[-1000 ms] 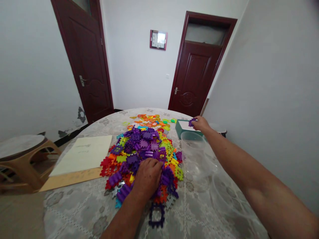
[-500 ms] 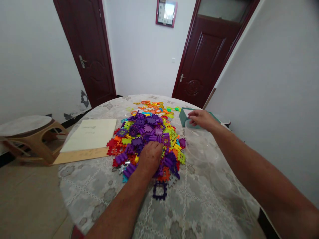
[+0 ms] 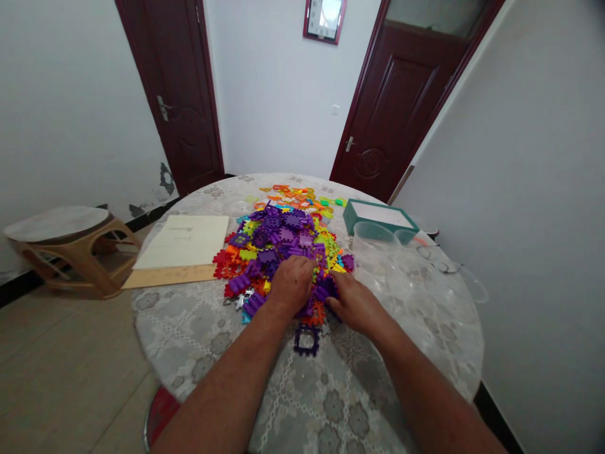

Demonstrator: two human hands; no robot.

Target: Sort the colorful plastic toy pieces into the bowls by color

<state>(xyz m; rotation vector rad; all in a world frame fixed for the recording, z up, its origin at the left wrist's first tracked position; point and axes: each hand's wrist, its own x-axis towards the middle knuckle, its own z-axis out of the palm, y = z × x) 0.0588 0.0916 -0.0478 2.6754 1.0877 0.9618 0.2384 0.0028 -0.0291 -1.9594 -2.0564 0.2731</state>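
Observation:
A heap of colourful plastic interlocking building blocks, mostly purple on top, lies in the middle of the table. My left hand rests on the near side of the heap, fingers curled down into it; the fingertips and anything between them are hidden. Just to its right, my right hand has its thumb and fingers around a dark purple block at the heap's near right edge. One square purple frame piece lies on the tablecloth in front of both hands.
Right of the heap stand a green-and-white box and clear plastic tubs. An open notebook lies on the left of the round table. Beside the table is a wooden stool.
My right hand has come from the green box back toward me and left, down to the heap beside my left hand. My left hand has stayed on the heap. The view has shifted slightly.

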